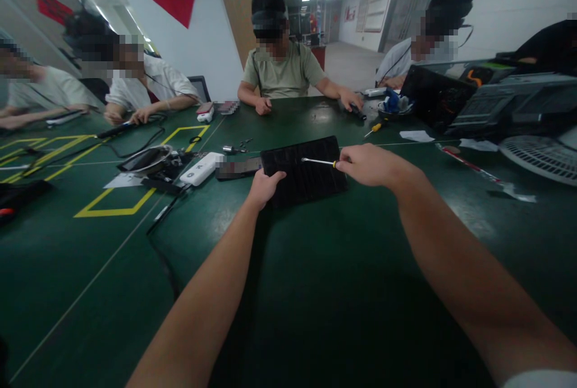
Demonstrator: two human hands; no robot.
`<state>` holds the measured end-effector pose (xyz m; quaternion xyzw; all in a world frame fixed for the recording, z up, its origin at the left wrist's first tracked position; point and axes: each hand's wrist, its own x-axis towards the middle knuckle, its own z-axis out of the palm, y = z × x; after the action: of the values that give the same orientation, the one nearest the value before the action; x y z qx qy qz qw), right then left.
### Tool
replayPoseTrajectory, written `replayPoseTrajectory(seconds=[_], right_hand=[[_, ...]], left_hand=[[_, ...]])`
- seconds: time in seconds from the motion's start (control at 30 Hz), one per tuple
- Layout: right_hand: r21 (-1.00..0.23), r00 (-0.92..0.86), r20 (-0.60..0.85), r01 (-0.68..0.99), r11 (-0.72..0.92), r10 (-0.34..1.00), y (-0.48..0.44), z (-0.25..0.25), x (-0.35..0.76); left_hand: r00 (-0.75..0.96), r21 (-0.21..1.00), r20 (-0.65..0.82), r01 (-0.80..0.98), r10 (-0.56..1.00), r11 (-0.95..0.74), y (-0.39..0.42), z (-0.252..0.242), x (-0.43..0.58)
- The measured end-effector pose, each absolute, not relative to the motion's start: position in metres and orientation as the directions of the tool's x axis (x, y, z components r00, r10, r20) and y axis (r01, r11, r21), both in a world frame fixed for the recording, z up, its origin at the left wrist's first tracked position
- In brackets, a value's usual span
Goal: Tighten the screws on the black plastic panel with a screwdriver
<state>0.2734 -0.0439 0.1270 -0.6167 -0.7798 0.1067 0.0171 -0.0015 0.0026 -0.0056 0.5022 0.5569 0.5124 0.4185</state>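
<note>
A flat black rectangular panel (311, 181), its exact kind unclear, is tilted up from the green table in front of me. My left hand (267, 188) grips its left edge, thumb on the face and the other fingers hidden behind. In my right hand (372, 164) is a screwdriver (319, 162) with a yellow and dark handle, pinched between thumb and fingers. Its metal shaft points left across the panel, with the tip at or close to the surface near the middle; contact cannot be made out. Just left of the panel lies a dark phone-like device (238, 168).
A white power bank (202, 169) and a cable (164, 256) lie on the left. Small metal parts (234, 149) sit beyond. Another screwdriver (374, 129), paper scraps (417, 136) and a fan grille (541, 157) are on the right. Several people sit around the table (324, 292).
</note>
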Motion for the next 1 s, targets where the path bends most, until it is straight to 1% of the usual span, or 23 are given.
replayPoseTrajectory(seconds=[0.2,0.43,0.6,0.8,1.0], right_hand=[[-0.185,-0.201,-0.098,0.966,0.181,0.975,-0.0478,0.1288,0.2714],[-0.158,-0.229,-0.052,0.963,0.219,0.972,-0.0485,0.1271,0.2737],[-0.18,-0.235,-0.035,0.958,0.225,0.971,-0.0456,0.1257,0.2751],[-0.202,-0.245,-0.059,0.952,0.229,0.968,-0.0471,0.1286,0.2733],[-0.21,-0.244,-0.019,0.949,0.235,0.97,-0.0485,0.1327,0.2785]], left_hand=[[-0.129,0.991,0.06,0.13,0.99,-0.043,0.0042,-0.0081,-0.0034],[-0.149,0.994,0.049,0.103,0.988,-0.033,0.0033,-0.0062,-0.0019],[-0.155,0.995,0.036,0.102,0.987,-0.02,0.0048,-0.007,-0.0017],[-0.172,0.993,0.026,0.118,0.985,-0.005,0.0077,-0.0088,-0.0019],[-0.167,0.995,0.026,0.102,0.986,-0.009,0.0061,-0.0074,-0.001]])
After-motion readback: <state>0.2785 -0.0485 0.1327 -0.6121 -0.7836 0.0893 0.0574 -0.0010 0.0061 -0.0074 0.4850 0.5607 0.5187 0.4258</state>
